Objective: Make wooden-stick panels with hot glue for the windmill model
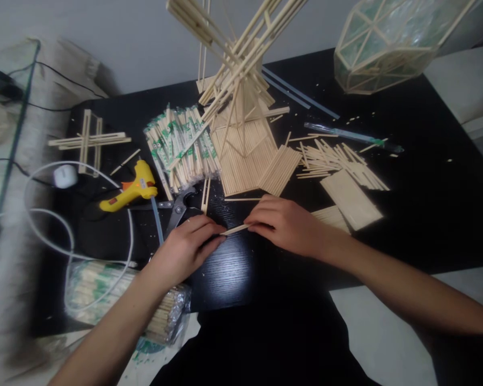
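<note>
Between my two hands, low over the black table, lies a short pale wooden stick (236, 230). My left hand (191, 244) pinches its left end, and my right hand (284, 222) pinches the right end. Whether it is one stick or a few side by side I cannot tell. Just beyond my left hand are dark-handled cutting pliers (179, 208) and a yellow glue gun (132, 187) with a translucent glue stick in its back. Past my right hand, a small panel of sticks (280, 169) leans on a larger stick structure (245, 155) with crossed arms on top.
Wrapped chopsticks (183, 145) lie left of the structure; another pack (104, 292) sits at the front left. Loose cut sticks (342, 161) and a flat wooden panel (351, 199) are on the right. A white cable (131, 236) loops at left. A faceted stick frame (386, 48) stands back right.
</note>
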Motion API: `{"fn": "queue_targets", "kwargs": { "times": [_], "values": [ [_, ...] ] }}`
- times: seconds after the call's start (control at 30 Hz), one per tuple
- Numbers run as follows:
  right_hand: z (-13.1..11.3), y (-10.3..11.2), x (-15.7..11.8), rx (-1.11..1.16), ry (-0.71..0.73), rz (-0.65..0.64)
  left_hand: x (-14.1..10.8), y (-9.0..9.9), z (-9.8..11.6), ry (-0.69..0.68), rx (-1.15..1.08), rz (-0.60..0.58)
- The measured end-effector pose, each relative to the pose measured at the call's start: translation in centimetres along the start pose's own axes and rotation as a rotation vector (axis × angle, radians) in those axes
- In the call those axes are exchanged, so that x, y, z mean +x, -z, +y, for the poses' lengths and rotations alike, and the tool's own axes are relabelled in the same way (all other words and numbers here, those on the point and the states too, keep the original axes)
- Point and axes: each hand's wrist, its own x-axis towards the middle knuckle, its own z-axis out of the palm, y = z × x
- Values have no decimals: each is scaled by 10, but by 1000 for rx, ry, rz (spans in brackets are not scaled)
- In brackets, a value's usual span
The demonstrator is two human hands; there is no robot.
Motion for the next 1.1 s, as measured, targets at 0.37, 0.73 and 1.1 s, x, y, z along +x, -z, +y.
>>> {"fn": "queue_targets", "kwargs": {
  "times": [0.37,0.73,1.1],
  "values": [
    [-5,-2,-1,-25,-14,-26,-1,-2,0,-2,40,0],
    [-12,-15,-2,-102,28,3,2,-8,3,14,73,6],
    [-17,-14,2,-138,-34,-72,8,-10,15,-9,127,-15]
  ]
}}
